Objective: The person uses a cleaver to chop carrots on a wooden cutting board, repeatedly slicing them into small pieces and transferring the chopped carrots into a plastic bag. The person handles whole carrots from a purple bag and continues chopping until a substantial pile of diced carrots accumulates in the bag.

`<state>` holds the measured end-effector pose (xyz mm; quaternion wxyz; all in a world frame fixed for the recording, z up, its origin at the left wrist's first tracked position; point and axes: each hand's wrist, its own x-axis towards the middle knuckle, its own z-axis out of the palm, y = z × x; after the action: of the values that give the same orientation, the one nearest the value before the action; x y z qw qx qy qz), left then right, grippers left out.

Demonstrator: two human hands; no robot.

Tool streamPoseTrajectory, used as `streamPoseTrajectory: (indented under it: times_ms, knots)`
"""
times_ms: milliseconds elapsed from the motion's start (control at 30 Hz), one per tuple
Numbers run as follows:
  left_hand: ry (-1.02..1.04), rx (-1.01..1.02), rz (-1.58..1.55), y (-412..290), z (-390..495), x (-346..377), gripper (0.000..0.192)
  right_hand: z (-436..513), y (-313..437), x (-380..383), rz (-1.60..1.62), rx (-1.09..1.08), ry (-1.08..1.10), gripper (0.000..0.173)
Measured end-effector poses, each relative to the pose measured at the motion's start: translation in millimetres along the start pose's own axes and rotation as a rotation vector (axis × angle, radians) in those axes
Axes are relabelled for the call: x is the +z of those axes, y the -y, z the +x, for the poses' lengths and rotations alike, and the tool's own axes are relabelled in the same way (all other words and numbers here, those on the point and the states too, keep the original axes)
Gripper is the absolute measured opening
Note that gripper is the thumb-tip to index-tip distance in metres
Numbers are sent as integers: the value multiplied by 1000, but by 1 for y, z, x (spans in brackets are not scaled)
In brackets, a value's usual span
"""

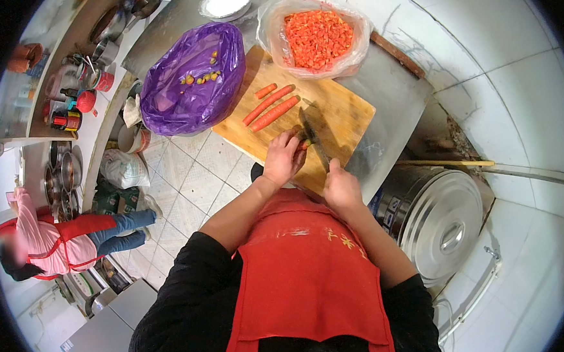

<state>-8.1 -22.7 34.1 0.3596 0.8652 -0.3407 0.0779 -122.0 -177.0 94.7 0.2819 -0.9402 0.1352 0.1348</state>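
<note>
My right hand (342,187) grips the handle of a kitchen knife (314,133), whose blade stands over the wooden cutting board (350,111). Just left of the blade, my left hand (283,157) holds a carrot (304,144) down on the board; most of it is hidden under the fingers. Two long carrots (275,114) and a short carrot piece (265,91) lie farther up the board. A purple plastic bag (161,98), spread open at the board's left, has several carrot ends (200,80) in it. Diced carrot (319,38) fills a clear plastic bag (267,31) at the board's far edge.
The board rests on a metal table (393,96). A bowl of white stuff (226,1) stands at its far side. A large lidded steel pot (442,226) is at the right below the table. Another person (67,235) in a red apron stands at the left, by shelves holding pans.
</note>
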Motion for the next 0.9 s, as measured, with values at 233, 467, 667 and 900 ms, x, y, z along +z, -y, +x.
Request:
streamPoseTrajectory:
  times_ms: [233,467,667,900]
  knots:
    - [122,-79,-26,3,-1,-5,31,3,-3,7,5,-6,11,19]
    - [251,-46,-5,4,15,-18,24,-6,6,-14,-97,-92,-10,25]
    - [220,-9,18,8,12,-14,22,-7,15,-31,-109,-62,156,31]
    - [223,-28,2,9,11,-12,26,13,8,3,-38,-63,19,30]
